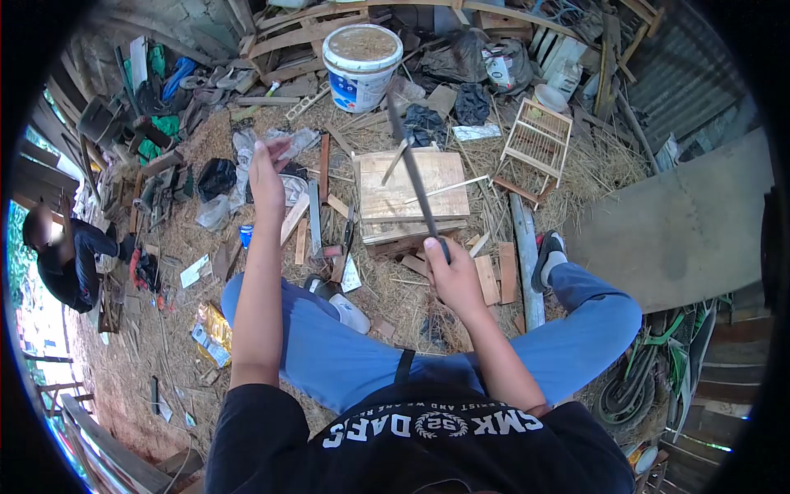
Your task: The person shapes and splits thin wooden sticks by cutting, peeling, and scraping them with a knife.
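My right hand [451,272] is wrapped round the dark handle of a long, narrow machete [417,181]. Its blade points up and away from me, passing in front of a wooden block [383,193] on the ground. Two thin wooden strips, a short one [395,162] and a longer pale one [447,190], lie on the block's top. To the left, my left hand [268,177] is raised with its fingers stretched out and holds nothing. A second blade-like tool with a dark handle [348,232] lies left of the block.
A small slatted wooden cage [536,146] stands right of the block. Beyond it is a white bucket [362,70]. Wood offcuts [487,280] and plastic bags litter the straw-covered ground. A large board [679,222] lies right; a person [70,259] sits far left.
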`<action>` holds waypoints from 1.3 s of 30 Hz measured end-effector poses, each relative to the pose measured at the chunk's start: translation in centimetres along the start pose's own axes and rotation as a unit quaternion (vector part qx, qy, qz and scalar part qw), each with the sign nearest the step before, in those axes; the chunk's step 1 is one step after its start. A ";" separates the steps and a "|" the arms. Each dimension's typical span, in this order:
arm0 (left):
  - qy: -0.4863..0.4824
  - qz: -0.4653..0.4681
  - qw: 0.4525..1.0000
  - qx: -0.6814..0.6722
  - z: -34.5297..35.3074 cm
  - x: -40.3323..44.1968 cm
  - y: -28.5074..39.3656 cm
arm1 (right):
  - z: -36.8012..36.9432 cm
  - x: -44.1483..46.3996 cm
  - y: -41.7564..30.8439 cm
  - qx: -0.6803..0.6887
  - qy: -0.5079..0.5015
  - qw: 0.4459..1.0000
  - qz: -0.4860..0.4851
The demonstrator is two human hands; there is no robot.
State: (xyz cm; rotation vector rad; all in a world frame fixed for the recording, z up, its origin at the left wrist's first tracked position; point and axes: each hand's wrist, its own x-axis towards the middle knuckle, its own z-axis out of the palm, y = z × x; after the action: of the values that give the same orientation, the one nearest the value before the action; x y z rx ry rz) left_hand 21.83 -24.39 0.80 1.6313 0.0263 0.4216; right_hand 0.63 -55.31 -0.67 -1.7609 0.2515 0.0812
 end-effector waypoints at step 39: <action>-0.032 0.129 0.987 0.093 0.9 -1.7 -0.4 | 4.5 3.0 8.0 -0.107 -0.001 0.989 0.100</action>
State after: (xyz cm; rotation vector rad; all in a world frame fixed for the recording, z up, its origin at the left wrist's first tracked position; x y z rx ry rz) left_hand 20.60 -25.65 -0.05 1.8395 -0.2010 0.5776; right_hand 2.27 -52.77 -9.81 -1.9443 0.4313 0.2619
